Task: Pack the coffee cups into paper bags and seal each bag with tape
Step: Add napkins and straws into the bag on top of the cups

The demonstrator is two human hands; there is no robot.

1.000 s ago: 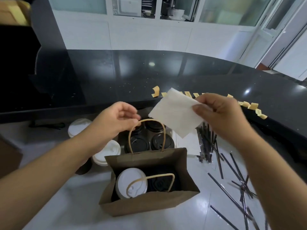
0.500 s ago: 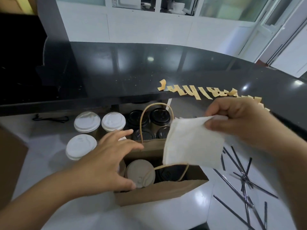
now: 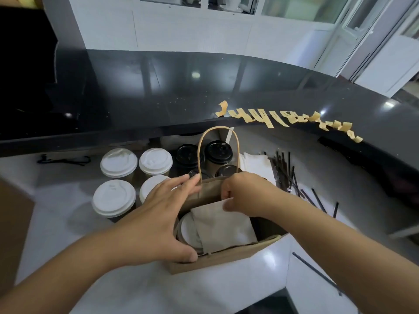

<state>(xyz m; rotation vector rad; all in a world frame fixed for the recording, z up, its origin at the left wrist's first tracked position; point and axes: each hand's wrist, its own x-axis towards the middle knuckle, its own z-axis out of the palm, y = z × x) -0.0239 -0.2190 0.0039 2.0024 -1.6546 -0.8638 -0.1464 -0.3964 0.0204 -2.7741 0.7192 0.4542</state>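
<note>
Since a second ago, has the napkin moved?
Yes. The napkin has gone down from above the paper bag into its mouth, pinched by the right hand.

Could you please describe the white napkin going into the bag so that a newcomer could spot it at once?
Start at the brown paper bag standing on the white counter. The napkin sits inside its open mouth, pinched by the right hand. Unlike the spare napkins behind, it leans over a white-lidded cup.

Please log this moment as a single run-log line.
step: napkin into bag | left hand: spreads bag mouth | right hand: pinches napkin over white-lid cup | tape strips: on counter edge | seal: not yet
</note>
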